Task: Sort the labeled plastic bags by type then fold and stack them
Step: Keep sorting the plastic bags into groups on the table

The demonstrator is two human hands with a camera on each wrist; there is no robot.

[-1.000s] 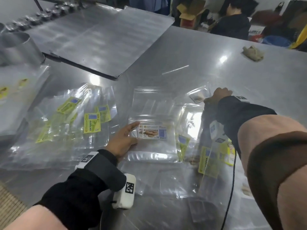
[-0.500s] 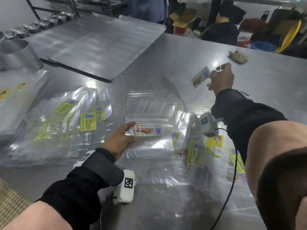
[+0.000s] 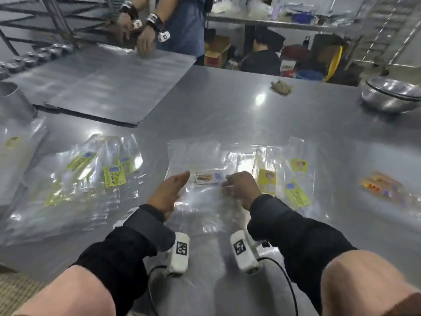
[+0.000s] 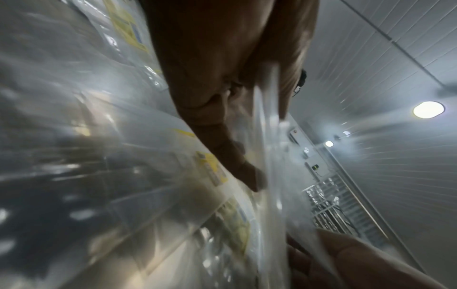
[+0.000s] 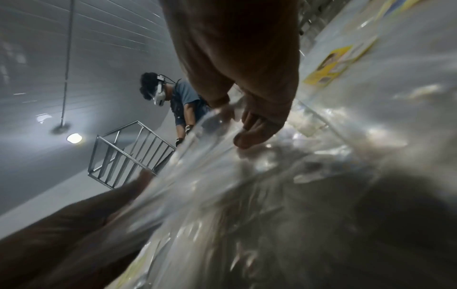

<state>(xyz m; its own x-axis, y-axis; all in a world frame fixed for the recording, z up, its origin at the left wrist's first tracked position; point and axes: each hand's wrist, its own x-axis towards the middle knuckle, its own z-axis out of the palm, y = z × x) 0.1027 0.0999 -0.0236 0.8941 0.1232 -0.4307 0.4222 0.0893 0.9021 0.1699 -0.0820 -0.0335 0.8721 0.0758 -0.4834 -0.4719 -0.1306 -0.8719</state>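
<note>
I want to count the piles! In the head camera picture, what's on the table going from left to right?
Pile of yellow-label bags → left hand → white-label bag → right hand → loose yellow-label bags → orange-label bag.

A grey steel table [image 3: 227,106] fills most of the head view, glaring with lamp reflections. A flat metal sheet [image 3: 102,80] lies on it at upper left, a steel bowl [image 3: 391,94] at the right edge, a crumpled rag [image 3: 281,87] near the far side. Beyond, a shelf [image 3: 273,22] holds clutter, with boxes [image 3: 216,53] below (contents unclear). Wrist views show panelled white walls [image 4: 395,185], round lamps [image 4: 428,109] and a metal rack [image 5: 131,154].
</note>
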